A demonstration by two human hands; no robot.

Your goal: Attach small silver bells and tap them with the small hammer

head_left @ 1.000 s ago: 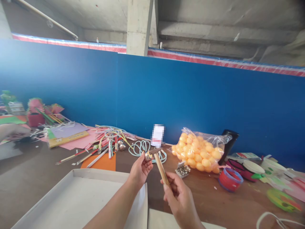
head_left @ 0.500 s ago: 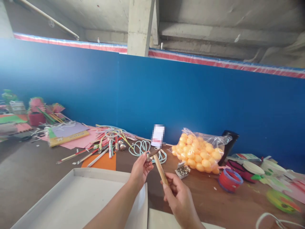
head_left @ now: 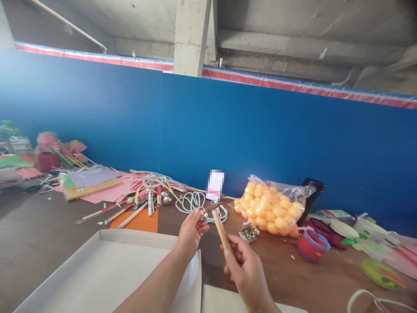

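Observation:
My left hand (head_left: 191, 232) pinches a small shiny silver ball (head_left: 203, 214) between thumb and fingers. In my right hand (head_left: 243, 263) is a hammer (head_left: 221, 230), its pale wooden handle wrapped by the fingers. The hammer's dark head is up close beside the silver ball; whether they touch I cannot tell. Both hands are above the brown table (head_left: 276, 269). Behind them lie a coil of light blue cord (head_left: 192, 202) and two more silver balls (head_left: 167, 200).
A shallow white tray (head_left: 107, 261) sits below my left forearm. To the right are a small box of metal bits (head_left: 249, 233), a bag of orange balls (head_left: 269, 208) and a red-and-blue roll (head_left: 312, 246). Straws and paper (head_left: 107, 191) cover the back left. A blue partition (head_left: 276, 130) stands behind.
The hammer's head has shifted slightly to the right, and more of the silver ball shows. Both hands keep their grip in nearly the same place.

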